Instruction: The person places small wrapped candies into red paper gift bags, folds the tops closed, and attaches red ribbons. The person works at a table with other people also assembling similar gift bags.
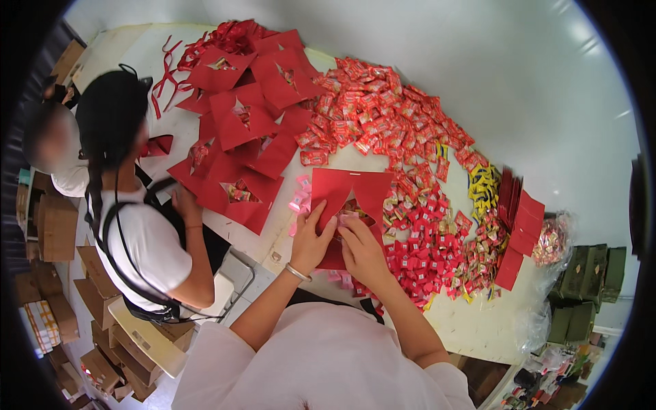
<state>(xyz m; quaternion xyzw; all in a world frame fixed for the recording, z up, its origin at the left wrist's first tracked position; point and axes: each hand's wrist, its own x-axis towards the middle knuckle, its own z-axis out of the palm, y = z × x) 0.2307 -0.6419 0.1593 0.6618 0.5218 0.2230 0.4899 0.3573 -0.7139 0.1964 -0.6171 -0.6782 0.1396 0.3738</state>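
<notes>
A red paper gift box (328,183) with its flaps partly folded up stands at the table edge in front of me. My left hand (311,239) grips its left side, the thumb along the near flap. Over the opening, the fingers of my right hand (363,254) pinch a small pink-wrapped sweet (349,217). Other wrapped sweets show inside the box, partly covered by my fingers. Left of the box lie a few pink packets (299,198). To its right spreads a pile of small deep-pink wrapped sweets (427,260).
Filled red boxes (239,116) crowd the table's left, with red ribbons (229,39) behind. Red-orange packets (383,102), yellow-blue packets (484,188) and flat red boxes (523,222) lie farther right. A co-worker (140,225) stands close on my left; cardboard boxes (58,229) stand beyond.
</notes>
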